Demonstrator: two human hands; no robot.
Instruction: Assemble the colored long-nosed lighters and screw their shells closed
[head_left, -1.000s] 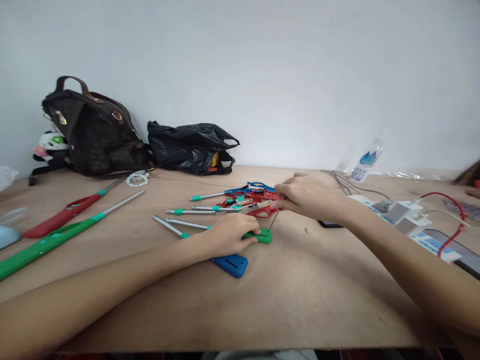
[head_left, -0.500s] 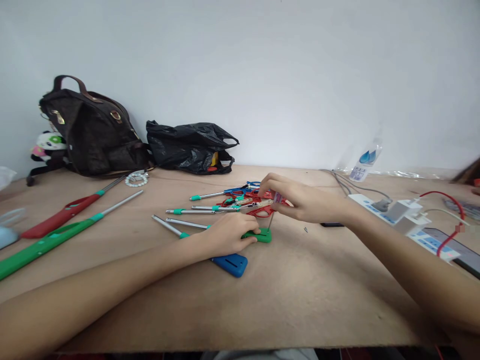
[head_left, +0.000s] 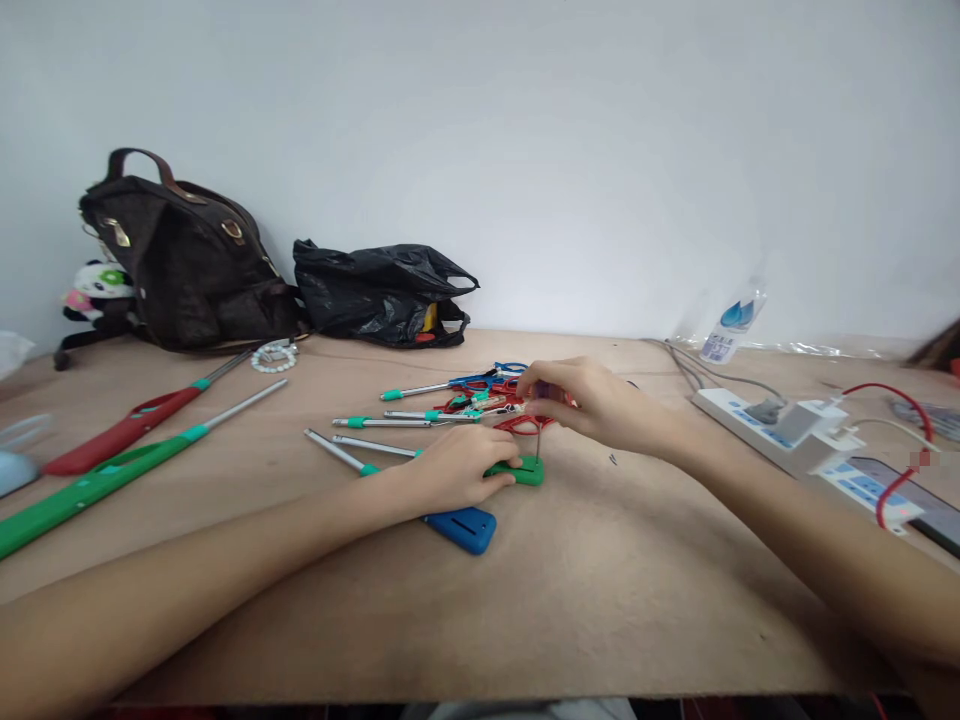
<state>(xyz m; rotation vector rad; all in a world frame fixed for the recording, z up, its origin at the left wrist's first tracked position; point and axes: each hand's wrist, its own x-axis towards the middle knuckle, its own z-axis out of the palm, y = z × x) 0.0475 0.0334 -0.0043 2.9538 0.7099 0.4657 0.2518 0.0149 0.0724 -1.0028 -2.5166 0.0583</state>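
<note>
My left hand (head_left: 472,468) is closed over a green gas lighter (head_left: 531,471), pressing it flat on the table; only the end of its handle shows past my fingers. In my right hand (head_left: 589,405) a screwdriver (head_left: 538,440) stands upright, its handle pinched between fingers and thumb and its tip on the end of the green handle. A blue lighter (head_left: 465,528) lies just in front of my left hand, partly under the wrist. Behind both hands is a pile of opened lighter parts (head_left: 480,400), red and blue with metal tubes, partly hidden by my right hand.
A red lighter (head_left: 124,430) and another green lighter (head_left: 97,490) lie at the left. A dark backpack (head_left: 187,270) and a black plastic bag (head_left: 375,295) rest by the wall. White power strips (head_left: 735,415) with chargers and cables, and a bottle (head_left: 735,320), are at the right.
My right hand has turned and shifted slightly around the screwdriver, which now stands more upright. The left hand and green lighter have stayed put.
</note>
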